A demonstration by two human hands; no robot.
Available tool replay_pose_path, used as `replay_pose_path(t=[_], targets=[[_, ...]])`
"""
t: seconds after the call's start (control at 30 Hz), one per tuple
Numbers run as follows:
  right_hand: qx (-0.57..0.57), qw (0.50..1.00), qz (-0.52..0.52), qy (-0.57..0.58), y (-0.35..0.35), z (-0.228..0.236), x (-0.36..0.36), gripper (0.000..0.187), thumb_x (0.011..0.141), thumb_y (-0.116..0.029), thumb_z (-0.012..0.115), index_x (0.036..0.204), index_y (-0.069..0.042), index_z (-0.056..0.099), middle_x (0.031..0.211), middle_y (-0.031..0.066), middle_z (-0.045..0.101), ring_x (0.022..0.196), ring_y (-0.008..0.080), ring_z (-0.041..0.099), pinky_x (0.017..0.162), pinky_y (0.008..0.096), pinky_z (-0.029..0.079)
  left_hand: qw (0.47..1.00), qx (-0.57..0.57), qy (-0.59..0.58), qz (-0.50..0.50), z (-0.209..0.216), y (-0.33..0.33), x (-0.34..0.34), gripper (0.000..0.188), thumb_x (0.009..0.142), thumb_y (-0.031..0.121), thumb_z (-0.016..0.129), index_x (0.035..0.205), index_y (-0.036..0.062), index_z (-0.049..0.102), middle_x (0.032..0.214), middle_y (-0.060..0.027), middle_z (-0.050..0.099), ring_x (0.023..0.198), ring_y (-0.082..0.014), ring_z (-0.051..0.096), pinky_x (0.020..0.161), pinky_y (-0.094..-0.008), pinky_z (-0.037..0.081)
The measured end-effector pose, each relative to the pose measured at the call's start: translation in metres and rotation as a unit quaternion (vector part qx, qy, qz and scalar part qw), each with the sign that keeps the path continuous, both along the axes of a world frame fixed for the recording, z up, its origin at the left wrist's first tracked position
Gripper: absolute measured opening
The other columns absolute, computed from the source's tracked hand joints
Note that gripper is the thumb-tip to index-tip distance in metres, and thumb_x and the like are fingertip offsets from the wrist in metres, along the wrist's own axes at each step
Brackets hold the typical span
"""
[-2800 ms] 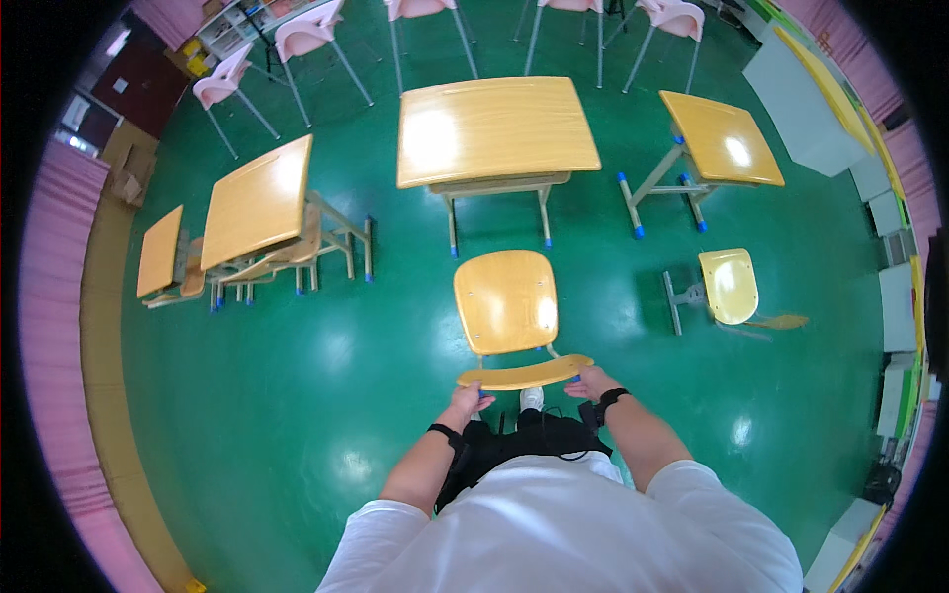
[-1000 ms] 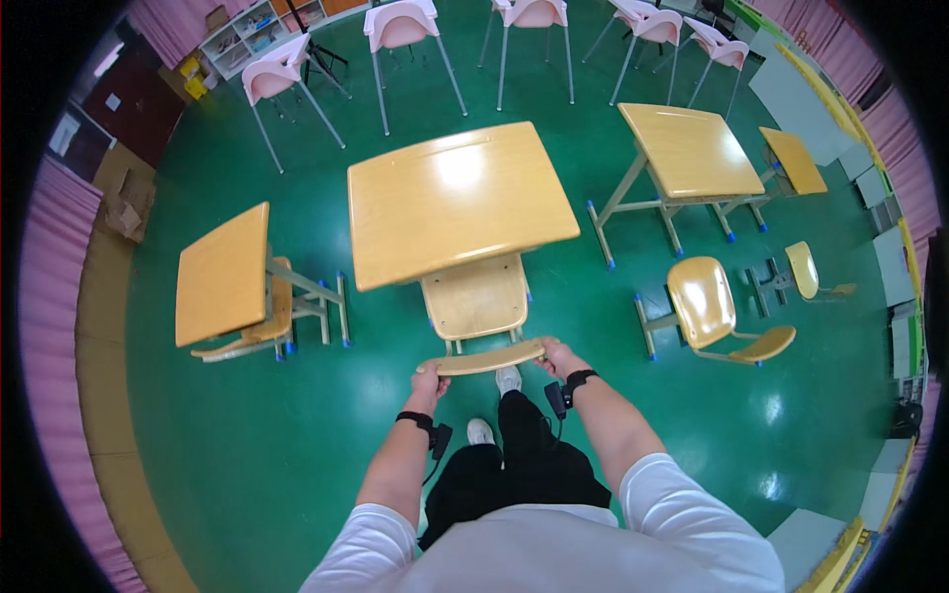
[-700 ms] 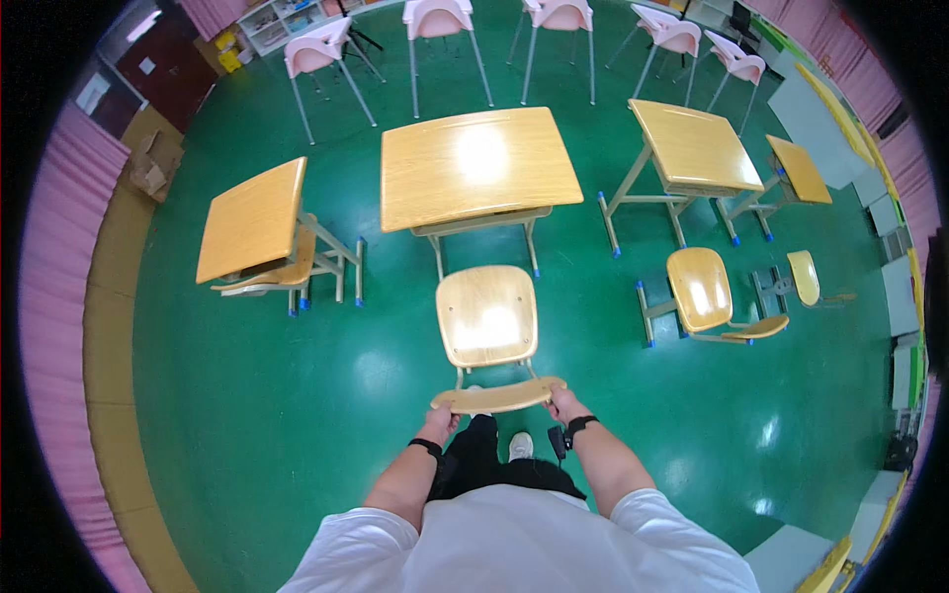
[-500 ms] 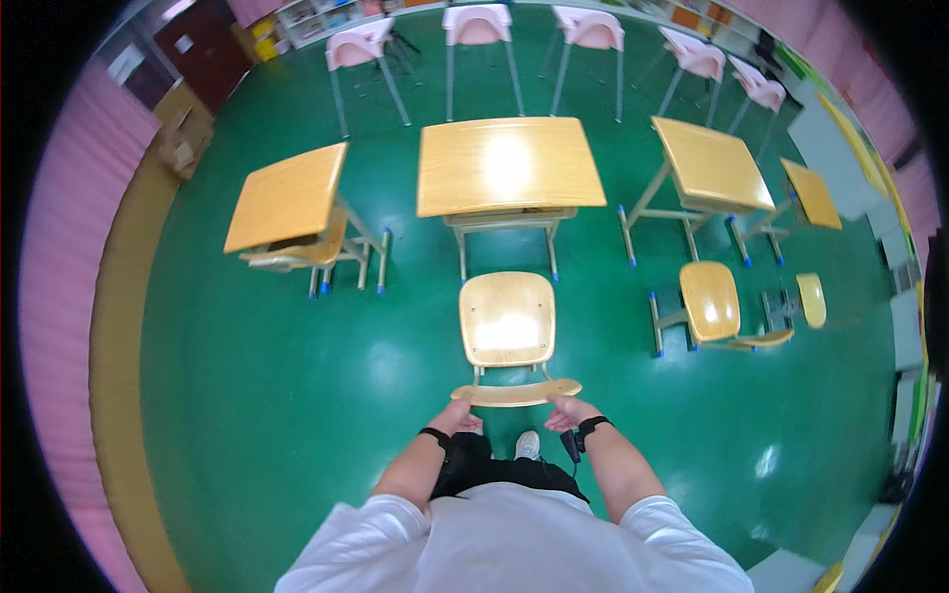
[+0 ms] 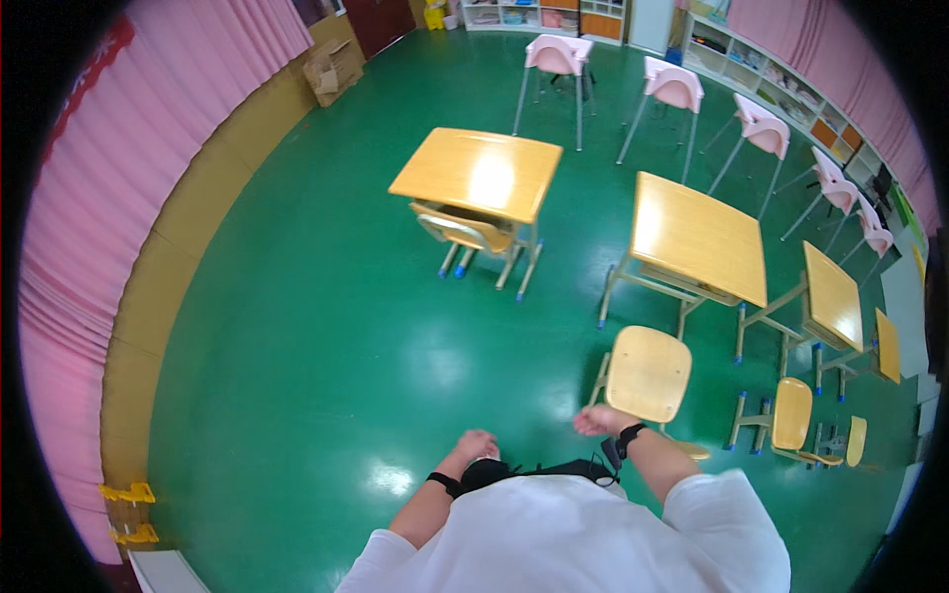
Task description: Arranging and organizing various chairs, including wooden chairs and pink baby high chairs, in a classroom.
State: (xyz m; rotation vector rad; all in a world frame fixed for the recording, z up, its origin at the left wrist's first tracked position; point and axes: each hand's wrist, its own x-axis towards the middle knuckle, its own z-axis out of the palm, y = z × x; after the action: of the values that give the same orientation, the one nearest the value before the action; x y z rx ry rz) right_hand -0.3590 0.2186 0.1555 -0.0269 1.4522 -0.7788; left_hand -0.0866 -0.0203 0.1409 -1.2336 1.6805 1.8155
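A wooden chair point(image 5: 647, 374) with a pale metal frame stands to my right, its seat toward a desk and its backrest point(image 5: 691, 450) partly hidden behind my right forearm. My right hand point(image 5: 601, 421) hangs beside the seat's near left corner, fingers loosely bent and nothing in them. Over my dark trousers, my left hand point(image 5: 476, 444) is held low, also free of any object, its fingers relaxed. Past the chair is a wooden-topped desk point(image 5: 697, 237), with a gap between them. Both wrists wear black bands.
Ahead, another desk point(image 5: 479, 173) has a chair point(image 5: 460, 229) tucked under it. More desks point(image 5: 833, 296) and chairs point(image 5: 791, 413) stand at right. Pink high chairs point(image 5: 674, 87) line the far side before shelves point(image 5: 761, 84). A cardboard box point(image 5: 334, 71) sits by the left wall's pink curtain point(image 5: 168, 148).
Both hands have come away from the chair's backrest. The view has turned left, so the chair and desks now appear farther right.
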Motion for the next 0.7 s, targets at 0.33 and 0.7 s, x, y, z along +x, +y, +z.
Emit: replay_pose_path(t=[0.33,0.7], targets=[[-0.080,0.976,-0.201,-0.013,-0.352,0.003,-0.097,0.039,0.091,-0.037,0.037,0.103,-0.003,0.052,0.088,0.0083,0.058,0.076,0.0183,0.057,0.068,0.0322,0.048,0.993,-0.055,0.033,0.095,0.008,-0.334,-0.086,0.042,0.088,0.035,0.040,0.102,-0.0017,0.055,0.079,-0.0135,0.065,0.063,-0.0202,0.063,0.057,-0.0338,0.048],[0.103,0.920,-0.370,0.076,-0.570,-0.073,-0.224,0.073,0.078,-0.066,0.041,0.121,-0.007,0.042,0.103,0.0167,0.050,0.086,0.0296,0.051,0.070,0.0414,0.044,0.982,0.028,-0.082,0.167,-0.036,-0.582,-0.330,0.081,0.083,0.064,0.033,0.135,0.0018,0.028,0.126,-0.0252,0.044,0.097,-0.0306,0.059,0.082,-0.0434,0.044]])
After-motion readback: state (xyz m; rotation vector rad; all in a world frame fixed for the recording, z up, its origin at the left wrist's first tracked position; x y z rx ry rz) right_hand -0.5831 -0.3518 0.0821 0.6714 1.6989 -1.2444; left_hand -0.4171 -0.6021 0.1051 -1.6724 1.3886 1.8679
